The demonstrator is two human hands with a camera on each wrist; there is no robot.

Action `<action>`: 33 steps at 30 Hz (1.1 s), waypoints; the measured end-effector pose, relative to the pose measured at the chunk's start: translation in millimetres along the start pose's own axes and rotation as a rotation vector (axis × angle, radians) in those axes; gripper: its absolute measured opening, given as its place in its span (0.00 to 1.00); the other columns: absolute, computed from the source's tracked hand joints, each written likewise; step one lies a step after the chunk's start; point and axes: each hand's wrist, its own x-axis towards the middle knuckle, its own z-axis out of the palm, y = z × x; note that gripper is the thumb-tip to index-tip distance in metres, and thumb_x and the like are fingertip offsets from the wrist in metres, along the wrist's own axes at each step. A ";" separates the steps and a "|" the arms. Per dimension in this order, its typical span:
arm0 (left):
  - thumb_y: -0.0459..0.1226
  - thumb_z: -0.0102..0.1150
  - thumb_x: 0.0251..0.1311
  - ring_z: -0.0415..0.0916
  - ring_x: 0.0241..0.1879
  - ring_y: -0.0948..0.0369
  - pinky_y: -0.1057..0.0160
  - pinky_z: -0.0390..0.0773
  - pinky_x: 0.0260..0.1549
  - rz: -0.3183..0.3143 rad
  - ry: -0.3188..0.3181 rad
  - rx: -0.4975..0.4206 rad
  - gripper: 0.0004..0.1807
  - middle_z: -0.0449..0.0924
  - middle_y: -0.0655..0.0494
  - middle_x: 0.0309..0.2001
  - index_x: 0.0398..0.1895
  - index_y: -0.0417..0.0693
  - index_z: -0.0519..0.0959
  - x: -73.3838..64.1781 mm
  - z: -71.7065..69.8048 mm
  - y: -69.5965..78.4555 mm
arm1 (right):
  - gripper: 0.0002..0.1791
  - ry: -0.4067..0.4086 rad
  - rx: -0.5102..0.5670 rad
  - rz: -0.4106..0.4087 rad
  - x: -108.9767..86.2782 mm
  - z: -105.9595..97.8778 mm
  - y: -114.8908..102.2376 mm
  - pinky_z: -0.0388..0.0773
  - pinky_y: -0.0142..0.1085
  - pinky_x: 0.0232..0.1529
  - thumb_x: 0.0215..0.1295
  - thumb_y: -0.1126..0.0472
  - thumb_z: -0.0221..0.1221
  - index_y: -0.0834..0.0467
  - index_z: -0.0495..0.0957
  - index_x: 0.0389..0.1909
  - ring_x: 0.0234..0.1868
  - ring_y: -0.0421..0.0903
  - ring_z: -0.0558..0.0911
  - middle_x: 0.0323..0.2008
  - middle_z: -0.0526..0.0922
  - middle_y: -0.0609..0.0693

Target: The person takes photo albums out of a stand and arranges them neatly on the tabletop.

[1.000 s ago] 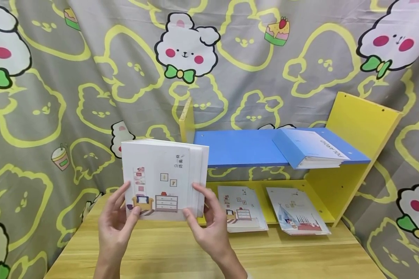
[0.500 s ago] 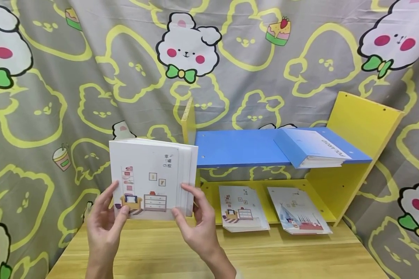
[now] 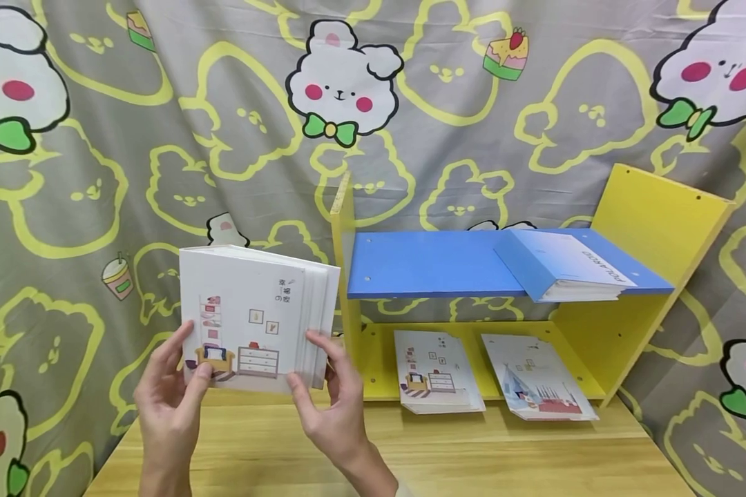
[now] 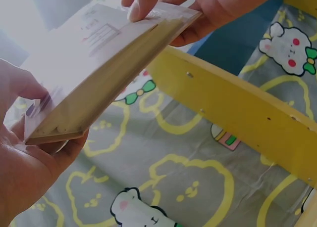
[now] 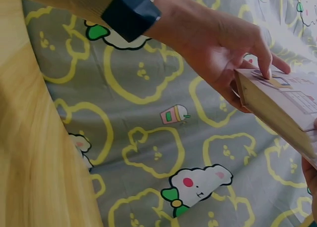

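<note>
A white photo album [image 3: 236, 286] with a drawn armchair and dresser on its cover is held up above the table, left of the shelf. My left hand [image 3: 170, 407] grips its lower left edge, thumb on the front cover and fingers behind. On the lower right side my right hand [image 3: 336, 407] pinches it in the same way. The left wrist view shows the thick page block of the album [image 4: 109, 83] from below, between both hands. In the right wrist view the left hand [image 5: 223, 54] holds one corner, while the right hand is mostly cut off.
A yellow shelf unit [image 3: 653, 228] with a blue board [image 3: 429, 262] stands on the wooden table [image 3: 472, 462]. On the board lies a blue Polaroid album [image 3: 578, 259]. Two illustrated albums, one with a dresser [image 3: 438, 373], one with a tent [image 3: 537, 379], lie below, overhanging the edge.
Both hands have carried the album leftward, farther from the shelf, and its cover has turned slightly. The head view has shifted a little. Things on the shelf stay put.
</note>
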 end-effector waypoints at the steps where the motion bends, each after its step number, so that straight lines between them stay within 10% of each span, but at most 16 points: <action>1: 0.08 0.42 0.60 0.81 0.50 0.53 0.66 0.85 0.46 0.000 0.005 0.004 0.32 0.73 0.36 0.65 0.70 0.22 0.63 0.0 -1.0 0.5 | 0.37 0.003 -0.002 -0.006 -0.7 1.8 0.8 0.84 0.48 0.52 0.57 0.83 0.62 0.69 0.64 0.69 0.59 0.62 0.80 0.63 0.71 0.68; 21: 0.05 0.31 0.55 0.76 0.56 0.48 0.62 0.83 0.52 0.076 -0.009 -0.174 0.34 0.73 0.30 0.65 0.69 0.17 0.60 5.3 -29.0 0.3 | 0.37 0.008 -0.038 -0.085 -0.4 31.7 -4.1 0.87 0.44 0.47 0.51 0.87 0.62 0.76 0.63 0.65 0.54 0.62 0.84 0.58 0.74 0.71; 33: 0.07 0.34 0.59 0.76 0.57 0.50 0.63 0.82 0.51 -0.001 -0.005 -0.142 0.33 0.71 0.32 0.67 0.71 0.18 0.59 6.5 -46.4 1.7 | 0.40 0.001 -0.052 -0.049 -13.8 47.9 20.0 0.87 0.39 0.45 0.54 0.83 0.62 0.71 0.61 0.69 0.53 0.57 0.85 0.61 0.74 0.67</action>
